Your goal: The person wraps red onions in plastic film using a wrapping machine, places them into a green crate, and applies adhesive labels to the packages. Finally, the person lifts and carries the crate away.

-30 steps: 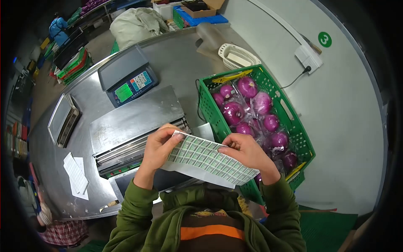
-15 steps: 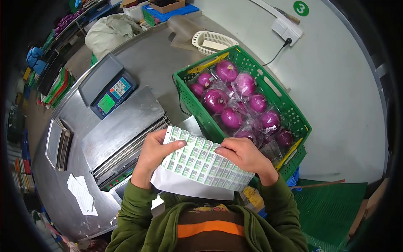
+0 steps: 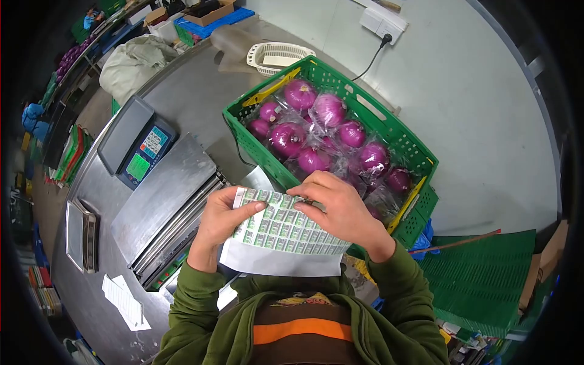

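A white sheet of sticker labels (image 3: 283,232), with rows of small green and grey labels, is held in front of my chest. My left hand (image 3: 220,220) grips its left end, thumb on top and fingers behind. My right hand (image 3: 337,207) pinches at the sheet's upper edge with thumb and index finger; whether a single label is between the fingertips I cannot make out. Just beyond the hands, a green plastic crate (image 3: 389,115) contains several purple onions (image 3: 288,139) in clear plastic wrap.
To the left are a digital scale (image 3: 141,152) and a metal wrapping machine (image 3: 161,201) on the steel table (image 3: 97,292). White papers (image 3: 125,301) lie near a framed metal plate (image 3: 81,236). A cream basket (image 3: 277,56) stands behind the crate, below a wall socket (image 3: 383,24).
My right hand has shifted left along the sheet's upper edge, closer to my left hand. The view has turned slightly, so the crate and scale appear further left.
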The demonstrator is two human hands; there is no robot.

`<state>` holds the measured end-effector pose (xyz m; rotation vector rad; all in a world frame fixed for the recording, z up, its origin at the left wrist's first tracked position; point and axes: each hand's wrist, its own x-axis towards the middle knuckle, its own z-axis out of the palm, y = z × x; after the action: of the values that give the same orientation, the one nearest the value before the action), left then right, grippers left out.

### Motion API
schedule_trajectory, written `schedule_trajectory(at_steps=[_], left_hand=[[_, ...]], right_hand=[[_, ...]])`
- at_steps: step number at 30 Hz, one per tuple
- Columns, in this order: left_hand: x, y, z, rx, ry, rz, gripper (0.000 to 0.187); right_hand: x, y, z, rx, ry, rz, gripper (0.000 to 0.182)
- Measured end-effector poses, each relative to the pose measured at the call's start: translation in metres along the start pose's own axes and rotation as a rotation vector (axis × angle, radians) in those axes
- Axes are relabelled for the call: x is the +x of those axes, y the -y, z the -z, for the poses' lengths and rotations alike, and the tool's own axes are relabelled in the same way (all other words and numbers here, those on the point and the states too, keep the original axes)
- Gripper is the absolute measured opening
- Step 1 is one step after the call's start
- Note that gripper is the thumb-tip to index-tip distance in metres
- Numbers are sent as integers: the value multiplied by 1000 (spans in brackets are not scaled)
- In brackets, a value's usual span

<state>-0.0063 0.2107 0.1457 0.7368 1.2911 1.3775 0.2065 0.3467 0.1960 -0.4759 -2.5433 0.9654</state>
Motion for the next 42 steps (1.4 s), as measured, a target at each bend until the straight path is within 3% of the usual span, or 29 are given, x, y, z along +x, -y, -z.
schedule_trajectory(at_steps=[9, 12, 14, 15, 16, 17, 19, 20, 21, 24, 25, 27, 33, 36, 40, 42], left_hand=[[16, 4, -19, -19, 26, 95, 24], [25, 12, -27, -36, -61, 136, 25], [34, 23, -29, -60, -112, 132, 26], [36, 25, -29, -64, -81, 132, 26], [38, 26, -28, -63, -93, 142, 26], [37, 27, -26, -65, -112, 152, 26], [36, 30, -22, -84, -81, 150, 25], [34, 32, -21, -100, -70, 148, 23], [33, 32, -22, -123, -75, 154, 22], [32, 35, -24, -109, -83, 147, 20], [31, 33, -26, -120, -74, 151, 20], [30, 32, -29, -117, -84, 152, 20], [25, 32, -29, -110, -125, 156, 20], [23, 31, -27, -121, -148, 168, 20], [24, 32, -22, -107, -163, 145, 20], [26, 28, -23, -123, -160, 152, 21]], right_hand=[[-13, -16, -14, -91, -202, -11, 17], [-22, -18, -16, -240, -287, 74, 15], [-32, -17, -12, 162, -262, 39, 12], [-41, -15, 4, 364, -278, -98, 13], [-51, -32, 24, 243, -369, -65, 15], [-68, -52, 37, 400, -522, -348, 15], [-94, -96, 97, 579, -655, -677, 17], [-101, -115, 120, 325, -668, -860, 27], [-110, -141, 138, 120, -594, -976, 35], [-116, -198, 170, -35, -376, -1165, 43], [-116, -221, 174, -39, -373, -1167, 43], [-117, -268, 177, -339, -173, -1067, 36], [-89, -274, 168, -655, 137, -1180, 31], [-85, -266, 156, -913, 174, -1141, 25], [-83, -262, 162, -920, 165, -1172, 27], [-83, -260, 164, -560, -84, -1022, 30]])
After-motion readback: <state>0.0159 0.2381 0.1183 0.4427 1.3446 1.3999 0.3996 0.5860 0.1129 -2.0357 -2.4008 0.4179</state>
